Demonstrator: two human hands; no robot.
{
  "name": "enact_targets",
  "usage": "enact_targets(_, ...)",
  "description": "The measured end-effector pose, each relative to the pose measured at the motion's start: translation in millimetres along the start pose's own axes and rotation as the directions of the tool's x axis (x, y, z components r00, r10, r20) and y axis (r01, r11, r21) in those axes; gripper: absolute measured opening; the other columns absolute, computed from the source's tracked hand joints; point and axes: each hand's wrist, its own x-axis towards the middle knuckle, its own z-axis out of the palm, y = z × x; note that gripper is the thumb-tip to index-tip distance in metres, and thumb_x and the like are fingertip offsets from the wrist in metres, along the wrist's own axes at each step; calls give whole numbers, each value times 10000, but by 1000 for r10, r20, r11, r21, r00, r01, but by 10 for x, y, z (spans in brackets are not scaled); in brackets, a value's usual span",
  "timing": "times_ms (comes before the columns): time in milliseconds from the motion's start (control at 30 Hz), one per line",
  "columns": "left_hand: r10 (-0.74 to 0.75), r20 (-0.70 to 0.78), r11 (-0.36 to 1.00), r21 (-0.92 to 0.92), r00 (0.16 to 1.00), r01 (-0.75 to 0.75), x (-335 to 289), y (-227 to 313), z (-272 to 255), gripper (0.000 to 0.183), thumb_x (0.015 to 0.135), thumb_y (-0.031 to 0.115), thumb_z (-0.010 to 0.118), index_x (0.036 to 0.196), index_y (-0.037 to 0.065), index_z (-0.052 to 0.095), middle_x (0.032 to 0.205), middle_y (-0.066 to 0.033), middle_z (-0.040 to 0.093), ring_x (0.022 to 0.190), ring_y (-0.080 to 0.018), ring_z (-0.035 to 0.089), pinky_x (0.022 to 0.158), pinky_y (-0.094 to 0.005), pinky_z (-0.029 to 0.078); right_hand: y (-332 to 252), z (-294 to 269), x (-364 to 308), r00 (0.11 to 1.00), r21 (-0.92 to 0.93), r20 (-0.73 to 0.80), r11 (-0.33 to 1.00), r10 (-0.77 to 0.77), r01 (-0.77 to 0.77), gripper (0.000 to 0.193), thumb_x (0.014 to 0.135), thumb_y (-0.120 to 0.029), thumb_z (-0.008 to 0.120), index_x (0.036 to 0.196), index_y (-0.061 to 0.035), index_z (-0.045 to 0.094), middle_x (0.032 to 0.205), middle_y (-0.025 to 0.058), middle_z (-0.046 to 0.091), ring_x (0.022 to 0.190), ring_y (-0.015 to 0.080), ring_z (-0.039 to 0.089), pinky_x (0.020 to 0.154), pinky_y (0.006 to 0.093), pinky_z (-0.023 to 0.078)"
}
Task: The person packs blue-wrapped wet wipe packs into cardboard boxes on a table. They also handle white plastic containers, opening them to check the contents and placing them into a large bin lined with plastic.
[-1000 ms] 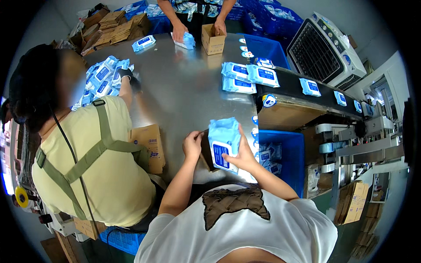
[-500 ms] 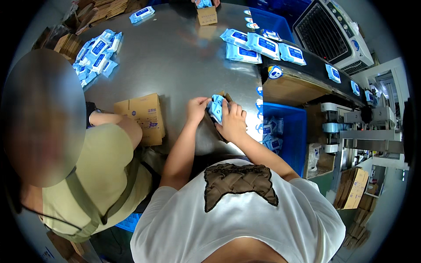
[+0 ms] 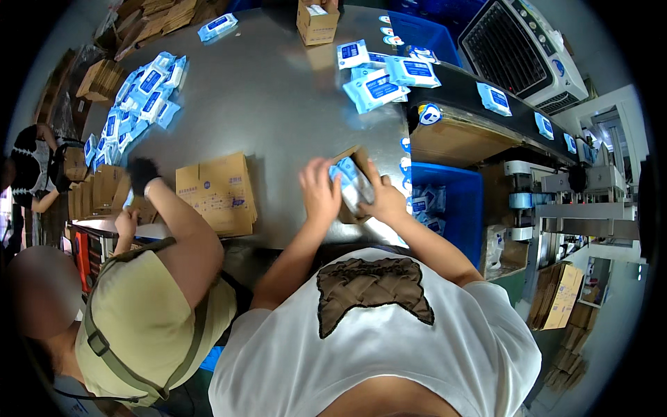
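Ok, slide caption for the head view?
Hands at an open cardboard box, light-blue wipes pack between them, over a metal table.

The head-worn fisheye camera, the left of a side-by-side pair, is looking steeply down from head height and facing forward across the metal table (image 3: pixel 271 90). It is sitting nearest to the white shirt (image 3: pixel 375 361), which is filling the lower middle of the frame; the left hand (image 3: pixel 321 191) and right hand (image 3: pixel 385 199) are appearing farther off, just below the centre. The air cooler (image 3: pixel 524 59) is slanting at upper right, straight edges are bowing outward, and a dark round rim is cutting off the corners.
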Motion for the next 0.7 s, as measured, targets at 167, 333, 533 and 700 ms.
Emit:
enact_targets(167, -30, 430, 997, 73, 902, -2, -240, 387, -53, 435, 903, 257, 567, 1238, -11, 494, 1133, -240, 598, 993, -403, 598, 856, -458, 478, 94, 287, 240, 968, 318, 89, 928, -234, 195, 967, 745, -287, 697, 1504, -124, 120, 1085, 280, 606, 909, 401, 642, 773, 412, 532)
enact_targets(333, -152, 467, 988, 93, 871, 122, -268, 113, -234, 765, 845, 453, 640, 1342, -68, 382, 1054, -304, 605, 1037, -435, 546, 905, -475, 428, -71, 618, 226, 848, 948, 139, 317, -512, 37, 786, 848, -184, 618, 1500, -54, 197, 1407, 168, 428, 1277, 251, 423, 1055, 387, 353)
enact_targets(533, -150, 178, 833, 553, 973, 27, 41, -589, -341, 551, 856, 76, 550, 1374, 42, 365, 939, -234, 628, 921, -398, 594, 762, -490, 472, -182, 813, 650, 843, 946, 102, 314, -527, 81, 723, 851, -26, 600, 1486, -103, 261, 1415, 162, 431, 1285, 241, 433, 1055, 364, 378)
enact_targets(700, -579, 137, 729, 529, 804, 434, 477, -1177, -579, 589, 846, 376, 572, 1354, 117, 426, 1172, -202, 595, 1116, -363, 549, 913, -529, 448, 1126, -191, 316, 954, 695, -299, 685, -2, 219, 457, 825, -142, 655, 1268, -76, 564, 1216, 124, 620, 1119, 290, 590, 943, 387, 468)
